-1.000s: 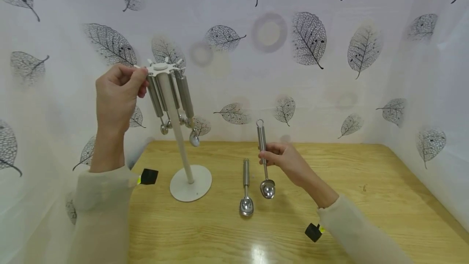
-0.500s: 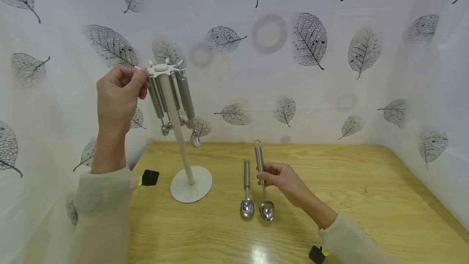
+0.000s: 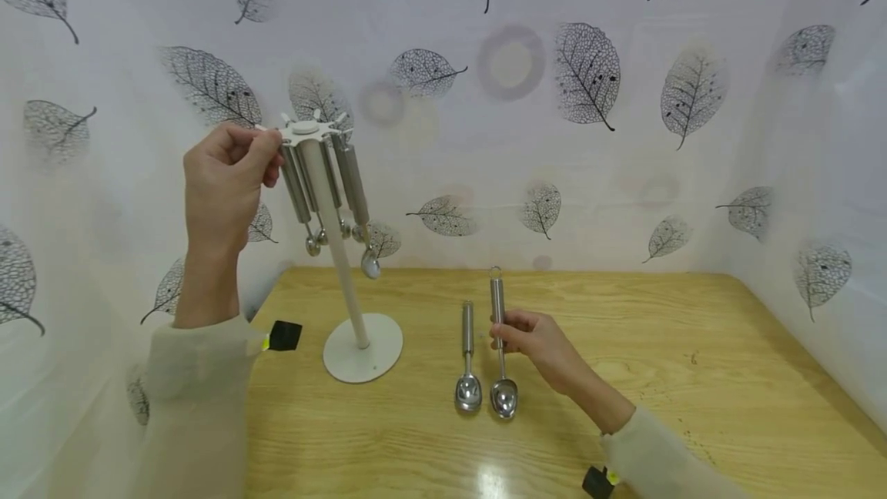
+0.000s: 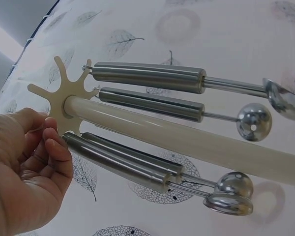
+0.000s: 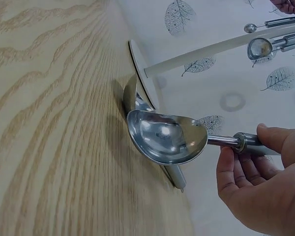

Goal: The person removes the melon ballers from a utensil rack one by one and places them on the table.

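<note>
My left hand (image 3: 225,183) pinches an arm of the white star-shaped top (image 3: 305,132) of a stand. From that top hang several steel-handled scoops (image 3: 352,183), also seen in the left wrist view (image 4: 147,77). My right hand (image 3: 543,349) holds a steel scoop (image 3: 498,303) by the lower part of its handle, ring end up and bowl toward me; its bowl (image 5: 167,137) appears large in the right wrist view. Just left of it, a second scoop (image 3: 467,329) lies on the table.
The stand's round white base (image 3: 363,370) rests on the left part of the wooden table (image 3: 388,437). A pale curtain (image 3: 443,152) with leaf prints surrounds the table at the back and both sides. A black wrist device (image 3: 284,336) is at the left sleeve.
My right hand has lowered its scoop toward the table, beside the lying one, and the handle has since swung slightly right. My left hand has kept its place on the stand's top.
</note>
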The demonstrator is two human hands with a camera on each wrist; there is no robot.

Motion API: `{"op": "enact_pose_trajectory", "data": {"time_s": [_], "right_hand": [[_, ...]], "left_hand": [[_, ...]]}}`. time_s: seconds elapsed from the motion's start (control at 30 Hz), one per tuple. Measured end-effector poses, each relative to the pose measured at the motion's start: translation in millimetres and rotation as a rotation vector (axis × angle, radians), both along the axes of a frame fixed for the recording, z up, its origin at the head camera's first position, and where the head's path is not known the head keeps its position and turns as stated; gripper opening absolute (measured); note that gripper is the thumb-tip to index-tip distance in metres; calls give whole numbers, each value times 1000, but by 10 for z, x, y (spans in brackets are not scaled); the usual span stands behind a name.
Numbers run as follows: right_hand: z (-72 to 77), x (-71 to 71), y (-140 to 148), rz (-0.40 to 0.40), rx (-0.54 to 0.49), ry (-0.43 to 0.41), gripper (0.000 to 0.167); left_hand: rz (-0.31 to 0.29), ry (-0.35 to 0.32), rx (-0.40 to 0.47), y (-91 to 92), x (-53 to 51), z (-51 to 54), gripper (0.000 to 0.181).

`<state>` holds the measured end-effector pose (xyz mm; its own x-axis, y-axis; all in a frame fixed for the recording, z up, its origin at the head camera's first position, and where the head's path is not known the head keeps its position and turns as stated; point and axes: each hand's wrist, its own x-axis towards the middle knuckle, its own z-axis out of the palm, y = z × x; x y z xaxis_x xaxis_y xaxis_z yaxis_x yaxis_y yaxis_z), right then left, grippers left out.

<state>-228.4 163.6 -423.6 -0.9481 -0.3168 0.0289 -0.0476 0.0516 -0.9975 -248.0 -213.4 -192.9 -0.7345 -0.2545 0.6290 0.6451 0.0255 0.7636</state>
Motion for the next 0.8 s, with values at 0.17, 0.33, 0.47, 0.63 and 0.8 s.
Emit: {"op": "enact_pose_trajectory", "data": {"time_s": [0.17, 0.33, 0.47, 0.63, 0.8], "right_hand": [[-50, -26, 23, -16, 2, -16, 33], [-87, -49, 26, -30, 0, -32, 37], [-109, -68, 32, -38, -2, -51, 38], [-135, -101, 27, -47, 7, -68, 40], [-155, -126, 3, -84, 18, -82, 39]], "left_hand": [[-6, 10, -1, 6, 1, -4, 15], [1, 22, -18, 10, -4, -5, 15], [13, 13, -34, 7, 4, -8, 15], [23, 3, -41, 5, 11, -9, 14], [15, -4, -29, 6, 10, -16, 15]]}}
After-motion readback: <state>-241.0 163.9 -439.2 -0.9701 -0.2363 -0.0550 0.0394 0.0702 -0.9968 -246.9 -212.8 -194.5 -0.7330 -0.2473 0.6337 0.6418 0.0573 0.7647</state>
